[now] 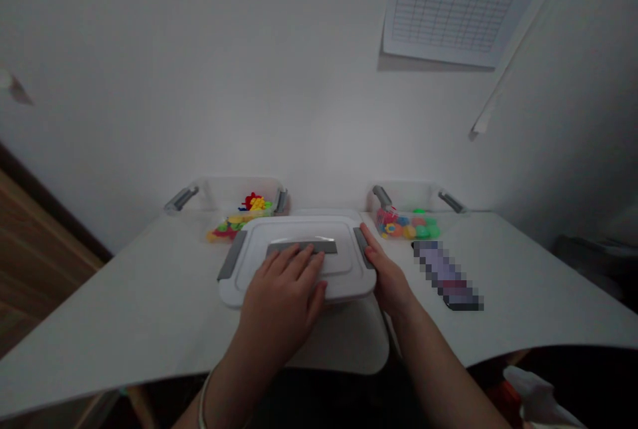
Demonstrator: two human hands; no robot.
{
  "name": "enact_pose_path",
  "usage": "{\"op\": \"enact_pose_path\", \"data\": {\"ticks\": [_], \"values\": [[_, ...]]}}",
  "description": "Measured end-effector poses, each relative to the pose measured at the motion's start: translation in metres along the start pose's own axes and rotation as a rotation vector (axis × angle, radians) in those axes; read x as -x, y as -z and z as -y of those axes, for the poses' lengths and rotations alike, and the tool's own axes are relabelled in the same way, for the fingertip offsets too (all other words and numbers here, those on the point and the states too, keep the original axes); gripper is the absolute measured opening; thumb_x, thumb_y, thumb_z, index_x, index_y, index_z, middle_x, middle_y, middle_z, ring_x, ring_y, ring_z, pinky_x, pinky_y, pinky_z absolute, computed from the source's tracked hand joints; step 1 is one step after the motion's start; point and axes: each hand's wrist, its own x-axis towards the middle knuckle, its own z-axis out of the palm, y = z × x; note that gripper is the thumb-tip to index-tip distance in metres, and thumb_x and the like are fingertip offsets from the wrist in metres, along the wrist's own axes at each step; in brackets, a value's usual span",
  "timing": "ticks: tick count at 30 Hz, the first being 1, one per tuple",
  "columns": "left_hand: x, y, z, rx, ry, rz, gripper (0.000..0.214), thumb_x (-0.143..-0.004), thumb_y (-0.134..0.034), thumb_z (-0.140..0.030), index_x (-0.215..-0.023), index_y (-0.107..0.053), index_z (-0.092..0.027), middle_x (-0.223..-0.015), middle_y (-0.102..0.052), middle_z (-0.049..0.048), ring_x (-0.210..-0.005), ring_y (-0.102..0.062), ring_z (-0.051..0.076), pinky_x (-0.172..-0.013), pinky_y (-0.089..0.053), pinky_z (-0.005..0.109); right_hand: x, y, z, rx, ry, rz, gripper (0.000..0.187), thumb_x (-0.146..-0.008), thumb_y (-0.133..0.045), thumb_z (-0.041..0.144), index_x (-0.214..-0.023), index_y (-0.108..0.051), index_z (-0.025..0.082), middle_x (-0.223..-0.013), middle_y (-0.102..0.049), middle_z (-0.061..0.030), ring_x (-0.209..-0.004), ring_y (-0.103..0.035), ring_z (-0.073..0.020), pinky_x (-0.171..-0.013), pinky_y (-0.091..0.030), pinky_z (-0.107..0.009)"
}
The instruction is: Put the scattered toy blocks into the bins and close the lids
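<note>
In the middle of the table is a storage box with a white lid [351, 283], tilted slightly toward me. A grey carry handle [327, 247] is set in the lid's centre, and grey latches lie along its left and right sides. Across the handle and lid rests my left hand [284, 293], palm down with fingers stretched out. My right hand [391, 276] is wrapped round the right side, its fingers at the right latch [362, 243]. Most of the box body under the lid is hidden.
Behind stand two clear, lidless boxes, one at left [214, 193] and one at right [411, 190], each holding colourful plastic pieces. A blurred-out phone [443, 276] lies on the white table [124, 309] to the right. A white rounded panel [349, 346] sits at the table's front edge.
</note>
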Motion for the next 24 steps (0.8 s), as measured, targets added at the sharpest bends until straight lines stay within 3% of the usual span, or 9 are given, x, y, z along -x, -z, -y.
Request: {"op": "enact_pose_path", "data": {"ticks": [3,7,13,15,18,20,22,24], "values": [[-0.002,-0.004,-0.007,-0.029,-0.019,-0.022,0.035,-0.089,-0.053,-0.029,-0.117,-0.069,-0.016,-0.125,-0.067,0.0134,-0.115,-0.062,0.035,-0.093,-0.053,0.056,0.002,-0.016,0.002,0.205,0.031,0.065,0.072,-0.085,-0.054,0.066,-0.146,-0.043,0.030,-0.158,-0.030,0.0012,-0.148,-0.021,-0.0193,-0.123,-0.011,-0.042],[-0.005,-0.008,-0.009,-0.018,-0.023,-0.057,0.034,-0.089,-0.051,-0.025,-0.115,-0.070,-0.012,-0.120,-0.070,0.0141,-0.111,-0.064,0.033,-0.093,-0.054,0.055,0.004,-0.041,0.000,0.317,0.084,0.127,0.088,-0.083,-0.041,0.078,-0.151,-0.033,0.024,-0.159,-0.027,-0.0037,-0.148,-0.020,-0.0194,-0.123,-0.014,-0.041],[-0.004,-0.013,-0.008,-0.037,0.059,-0.091,0.038,-0.088,-0.049,-0.024,-0.117,-0.068,-0.008,-0.119,-0.070,0.0150,-0.110,-0.065,0.033,-0.093,-0.054,0.054,0.000,-0.065,-0.014,0.370,0.178,0.217,0.080,-0.090,-0.026,0.074,-0.152,-0.031,0.024,-0.159,-0.029,-0.0053,-0.147,-0.025,-0.0182,-0.122,-0.017,-0.042],[-0.003,-0.013,-0.006,-0.056,0.078,-0.087,0.039,-0.088,-0.049,-0.025,-0.119,-0.068,-0.010,-0.120,-0.070,0.0139,-0.112,-0.065,0.033,-0.094,-0.053,0.055,-0.005,-0.061,-0.015,0.417,0.226,0.255,0.072,-0.094,-0.027,0.068,-0.150,-0.037,0.024,-0.156,-0.035,-0.0058,-0.145,-0.030,-0.0185,-0.121,-0.021,-0.042],[-0.001,-0.012,-0.004,-0.071,0.094,-0.082,0.039,-0.089,-0.048,-0.027,-0.119,-0.068,-0.014,-0.120,-0.070,0.0120,-0.112,-0.065,0.033,-0.095,-0.051,0.055,-0.018,-0.043,-0.012,0.576,0.309,0.242,0.055,-0.098,-0.031,0.054,-0.143,-0.047,0.025,-0.143,-0.054,-0.0073,-0.133,-0.048,-0.0199,-0.114,-0.034,-0.043],[0.000,-0.012,-0.003,-0.073,0.105,-0.088,0.038,-0.089,-0.048,-0.028,-0.118,-0.068,-0.015,-0.119,-0.071,0.0114,-0.111,-0.066,0.032,-0.095,-0.051,0.055,-0.028,-0.026,-0.008,0.817,0.334,0.154,0.048,-0.098,-0.036,0.043,-0.138,-0.053,0.022,-0.127,-0.066,-0.0087,-0.120,-0.059,-0.0215,-0.105,-0.043,-0.043],[0.001,-0.012,-0.002,-0.076,0.113,-0.096,0.038,-0.088,-0.047,-0.027,-0.117,-0.069,-0.016,-0.119,-0.071,0.0112,-0.110,-0.066,0.032,-0.094,-0.051,0.056,-0.038,-0.009,-0.007,1.144,0.309,0.070,0.042,-0.095,-0.046,0.033,-0.131,-0.059,0.018,-0.127,-0.066,-0.0103,-0.117,-0.059,-0.0240,-0.102,-0.044,-0.041],[0.001,-0.013,-0.001,-0.078,0.114,-0.102,0.038,-0.088,-0.046,-0.026,-0.117,-0.068,-0.015,-0.118,-0.071,0.0116,-0.109,-0.067,0.031,-0.093,-0.052,0.055,-0.045,0.004,-0.009,1.436,0.273,0.076,0.035,-0.091,-0.052,0.026,-0.123,-0.065,0.018,-0.125,-0.067,-0.0102,-0.115,-0.059,-0.0241,-0.100,-0.043,-0.038]]}}
